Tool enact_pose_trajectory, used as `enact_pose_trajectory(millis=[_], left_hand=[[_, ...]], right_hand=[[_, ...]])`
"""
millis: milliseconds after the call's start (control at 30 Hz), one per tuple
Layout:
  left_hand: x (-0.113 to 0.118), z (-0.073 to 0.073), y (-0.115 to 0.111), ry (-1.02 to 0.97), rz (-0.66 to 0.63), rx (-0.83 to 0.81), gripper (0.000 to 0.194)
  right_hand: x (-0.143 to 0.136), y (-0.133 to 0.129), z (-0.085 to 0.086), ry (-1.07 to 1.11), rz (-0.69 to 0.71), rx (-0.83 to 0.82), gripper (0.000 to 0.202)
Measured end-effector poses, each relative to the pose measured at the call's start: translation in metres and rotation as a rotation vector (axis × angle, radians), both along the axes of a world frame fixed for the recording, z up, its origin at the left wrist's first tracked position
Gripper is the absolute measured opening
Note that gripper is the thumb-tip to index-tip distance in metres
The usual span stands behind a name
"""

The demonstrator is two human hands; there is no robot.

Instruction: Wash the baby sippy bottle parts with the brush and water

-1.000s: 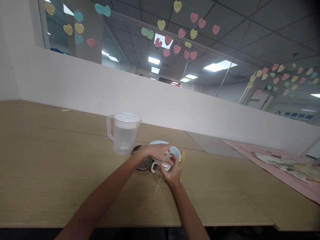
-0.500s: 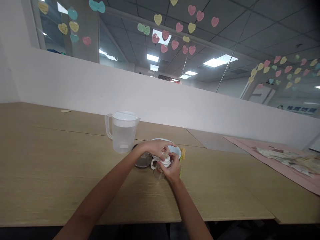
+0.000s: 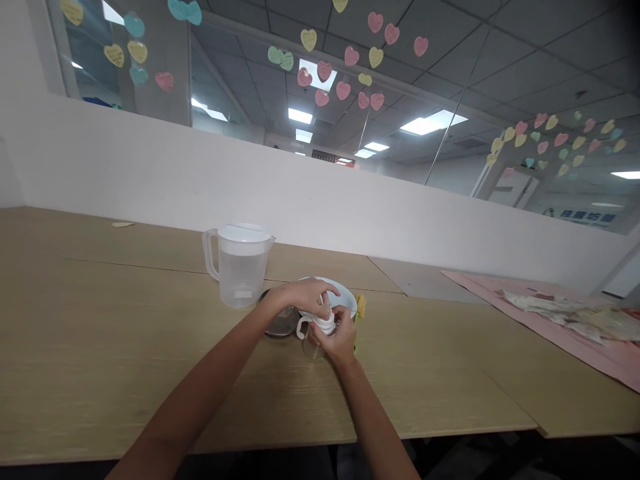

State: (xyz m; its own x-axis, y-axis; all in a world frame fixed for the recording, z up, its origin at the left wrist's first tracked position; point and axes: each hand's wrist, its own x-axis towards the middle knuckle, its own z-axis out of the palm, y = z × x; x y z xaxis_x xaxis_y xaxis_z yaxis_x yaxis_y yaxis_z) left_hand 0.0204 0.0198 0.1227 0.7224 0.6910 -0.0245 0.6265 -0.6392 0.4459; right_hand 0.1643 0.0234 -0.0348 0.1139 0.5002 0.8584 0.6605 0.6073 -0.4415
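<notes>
A small clear bottle (image 3: 312,347) with a white top (image 3: 326,325) and a curved white handle (image 3: 301,328) stands at the table's middle. My right hand (image 3: 341,340) is wrapped round the white top from the right, thumb across its front. From above, my left hand (image 3: 309,296) reaches in with thumb and fingers pinched at the opening. What the left fingertips hold there is too small to make out. Close behind both hands lies a pale blue-white bowl (image 3: 350,301), partly covered by them. A dark-rimmed transparent dish (image 3: 283,324) sits under my left wrist.
A translucent pitcher (image 3: 243,270) of clear liquid with a white lid stands at the back left. A yellow-headed thing with a green handle (image 3: 361,306) is right of the bowl. Farther right, a pink mat (image 3: 480,288) carries crumpled pale items. A white wall (image 3: 200,173) bounds the table.
My left fingertips have closed in lower on the bottle's white top; the translucent bit seen between them before is now mostly hidden. The whole view has shifted slightly.
</notes>
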Motion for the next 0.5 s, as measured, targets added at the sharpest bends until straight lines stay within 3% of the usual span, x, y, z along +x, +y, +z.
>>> enact_pose_trajectory(millis=[233, 400, 500], left_hand=[[-0.005, 0.000, 0.006, -0.108, -0.099, -0.200, 0.069], [-0.001, 0.004, -0.002, 0.026, -0.058, -0.021, 0.077], [0.008, -0.001, -0.009, 0.075, 0.075, 0.085, 0.074]], right_hand=[[-0.001, -0.002, 0.003, -0.019, 0.055, 0.007, 0.047], [-0.001, -0.001, 0.001, -0.010, 0.036, 0.038, 0.048], [-0.002, 0.001, -0.003, 0.005, -0.010, 0.061, 0.050]])
